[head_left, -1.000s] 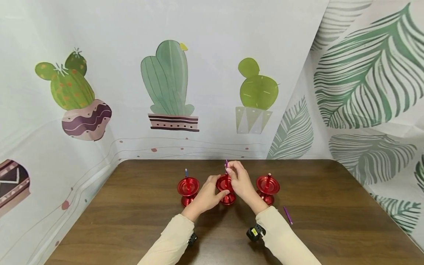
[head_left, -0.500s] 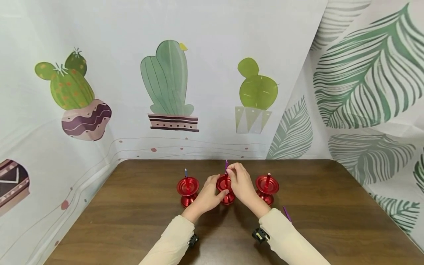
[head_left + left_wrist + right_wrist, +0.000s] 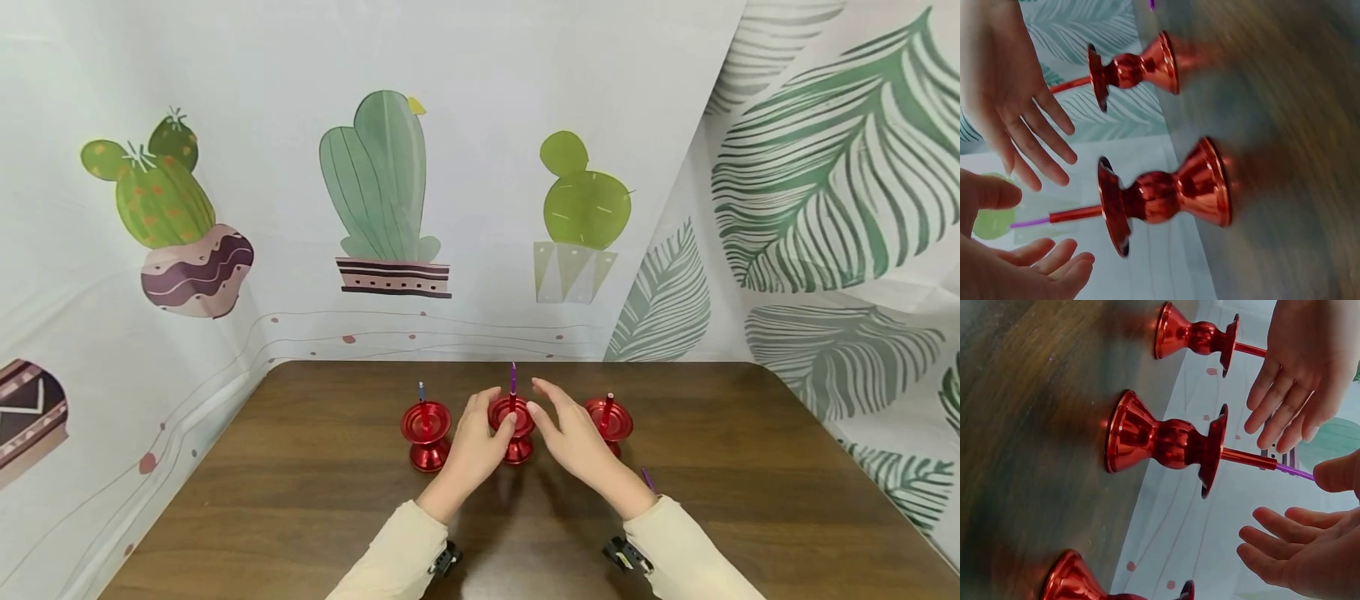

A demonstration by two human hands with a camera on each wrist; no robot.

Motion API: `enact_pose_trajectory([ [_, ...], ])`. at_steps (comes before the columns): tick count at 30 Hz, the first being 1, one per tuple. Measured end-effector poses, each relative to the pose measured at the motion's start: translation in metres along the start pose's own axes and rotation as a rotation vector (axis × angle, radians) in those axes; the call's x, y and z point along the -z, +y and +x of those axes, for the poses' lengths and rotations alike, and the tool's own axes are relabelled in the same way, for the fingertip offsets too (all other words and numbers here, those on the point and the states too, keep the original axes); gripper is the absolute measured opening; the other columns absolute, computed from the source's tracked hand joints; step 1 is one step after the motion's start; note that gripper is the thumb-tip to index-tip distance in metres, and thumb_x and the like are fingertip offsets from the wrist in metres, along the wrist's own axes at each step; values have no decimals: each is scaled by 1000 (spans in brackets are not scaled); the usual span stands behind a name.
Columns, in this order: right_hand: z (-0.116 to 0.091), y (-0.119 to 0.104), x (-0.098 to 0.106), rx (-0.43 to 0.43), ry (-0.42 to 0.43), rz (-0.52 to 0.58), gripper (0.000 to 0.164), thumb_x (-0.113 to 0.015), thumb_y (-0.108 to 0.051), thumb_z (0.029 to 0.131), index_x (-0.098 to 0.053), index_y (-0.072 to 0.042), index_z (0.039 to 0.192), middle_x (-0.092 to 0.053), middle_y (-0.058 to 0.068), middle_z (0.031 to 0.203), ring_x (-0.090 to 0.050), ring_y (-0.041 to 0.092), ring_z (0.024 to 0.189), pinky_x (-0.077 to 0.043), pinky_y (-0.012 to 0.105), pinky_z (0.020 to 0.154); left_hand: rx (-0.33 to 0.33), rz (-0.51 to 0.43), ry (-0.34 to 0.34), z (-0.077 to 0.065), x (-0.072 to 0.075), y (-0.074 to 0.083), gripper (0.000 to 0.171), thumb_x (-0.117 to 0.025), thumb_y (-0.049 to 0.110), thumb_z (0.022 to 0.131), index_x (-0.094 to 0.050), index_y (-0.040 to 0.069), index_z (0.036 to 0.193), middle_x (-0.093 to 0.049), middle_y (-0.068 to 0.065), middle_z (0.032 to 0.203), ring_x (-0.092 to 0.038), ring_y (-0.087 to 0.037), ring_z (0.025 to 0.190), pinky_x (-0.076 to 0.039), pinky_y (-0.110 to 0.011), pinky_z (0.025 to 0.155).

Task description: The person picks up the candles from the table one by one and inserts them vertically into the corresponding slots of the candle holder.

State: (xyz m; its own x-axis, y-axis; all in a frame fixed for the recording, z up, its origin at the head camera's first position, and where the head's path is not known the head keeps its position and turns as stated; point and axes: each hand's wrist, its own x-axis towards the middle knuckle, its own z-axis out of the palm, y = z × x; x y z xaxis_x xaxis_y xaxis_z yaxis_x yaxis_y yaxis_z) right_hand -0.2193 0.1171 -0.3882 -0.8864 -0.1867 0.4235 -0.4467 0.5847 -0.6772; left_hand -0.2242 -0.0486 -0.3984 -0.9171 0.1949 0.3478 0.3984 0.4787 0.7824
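Note:
The middle red metallic candle holder (image 3: 517,451) stands upright between my hands in the head view. A slim purple candle (image 3: 513,379) rises from its red tube. My left hand (image 3: 474,442) is beside it on the left, thumb and fingers spread apart around the dish; whether they touch it I cannot tell. On the right my right hand (image 3: 577,433) is spread with nothing in its fingers. Both wrist views show the purple candle (image 3: 1030,222) in the tube, away from the right hand's fingers (image 3: 1272,544). The left holder (image 3: 427,454) bears a slim blue candle (image 3: 422,392).
The right candle holder (image 3: 617,427) has only its red tube showing, partly behind my right hand. Another purple candle (image 3: 648,479) lies on the brown wooden table (image 3: 750,467), partly hidden by the right arm. A printed cloth (image 3: 480,167) hangs behind the table.
My right hand has let go of the purple candle and moved right and down, its fingers spreading. The candle stays upright in the middle holder. My left hand has shifted slightly.

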Motion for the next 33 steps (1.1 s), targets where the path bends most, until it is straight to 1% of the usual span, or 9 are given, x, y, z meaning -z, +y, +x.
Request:
enact_pose_trajectory([
  [2, -3, -1, 4, 9, 5, 6, 46, -59, -15, 96, -46, 3, 137, -57, 23, 129, -52, 38, 122, -43, 55, 98, -10, -23, 31, -2, -2, 5, 45, -58, 14, 95, -46, -7, 133, -51, -23, 128, -51, -36, 121, -43, -49, 100],
  [6, -7, -2, 11, 37, 18, 4, 48, -59, -15, 96, -45, 2, 139, -57, 22, 129, -53, 37, 121, -43, 56, 97, -53, -54, 76, -7, -5, 13, 41, -58, 12, 94, -48, -6, 130, -53, -21, 123, -53, -34, 117, -44, -48, 98],
  [11, -12, -1, 20, 69, 38, -23, 49, -59, -14, 96, -44, 1, 140, -56, 20, 131, -52, 36, 123, -42, 57, 98, -105, -60, 99, -11, -9, 23, 38, -58, 9, 94, -49, -3, 129, -55, -18, 120, -55, -33, 113, -46, -48, 95],
  [15, -16, -1, 27, 86, 60, -38, 49, -58, -14, 96, -43, 0, 141, -55, 20, 132, -51, 36, 124, -39, 59, 99, -135, -57, 75, -11, -12, 29, 40, -58, 9, 93, -48, -2, 130, -55, -18, 122, -55, -33, 113, -48, -48, 93],
  [18, -19, 1, 33, 100, 80, -49, 49, -58, -12, 97, -43, 1, 141, -55, 21, 132, -51, 36, 123, -33, 62, 102, -153, -31, 58, -9, -16, 32, 40, -58, 11, 94, -48, -1, 131, -55, -16, 124, -53, -31, 115, -47, -46, 94],
  [22, -23, 6, 40, 104, 107, -73, 48, -58, -11, 96, -43, 0, 141, -55, 21, 132, -53, 36, 121, -37, 60, 100, -164, -1, 39, -6, -22, 34, 41, -59, 14, 94, -48, 0, 132, -54, -13, 126, -51, -26, 119, -46, -43, 97],
  [25, -26, 10, 46, 102, 124, -88, 49, -60, -8, 95, -44, 0, 140, -55, 21, 132, -54, 38, 119, -44, 58, 94, -162, 14, 12, -4, -26, 35, 43, -59, 15, 95, -48, 1, 133, -54, -12, 128, -51, -24, 120, -46, -41, 98],
  [30, -32, 17, 57, 107, 144, -122, 50, -60, -4, 93, -44, 2, 140, -54, 23, 132, -54, 40, 118, -44, 59, 93, -173, 31, -37, 3, -34, 36, 47, -61, 17, 94, -46, 1, 137, -52, -11, 131, -50, -23, 122, -45, -40, 99],
  [33, -36, 22, 63, 96, 145, -131, 50, -58, -6, 95, -42, 2, 141, -53, 24, 133, -51, 42, 121, -43, 61, 94, -182, 29, -73, 8, -39, 36, 50, -61, 17, 94, -44, 1, 139, -51, -11, 133, -50, -23, 124, -43, -40, 102],
])
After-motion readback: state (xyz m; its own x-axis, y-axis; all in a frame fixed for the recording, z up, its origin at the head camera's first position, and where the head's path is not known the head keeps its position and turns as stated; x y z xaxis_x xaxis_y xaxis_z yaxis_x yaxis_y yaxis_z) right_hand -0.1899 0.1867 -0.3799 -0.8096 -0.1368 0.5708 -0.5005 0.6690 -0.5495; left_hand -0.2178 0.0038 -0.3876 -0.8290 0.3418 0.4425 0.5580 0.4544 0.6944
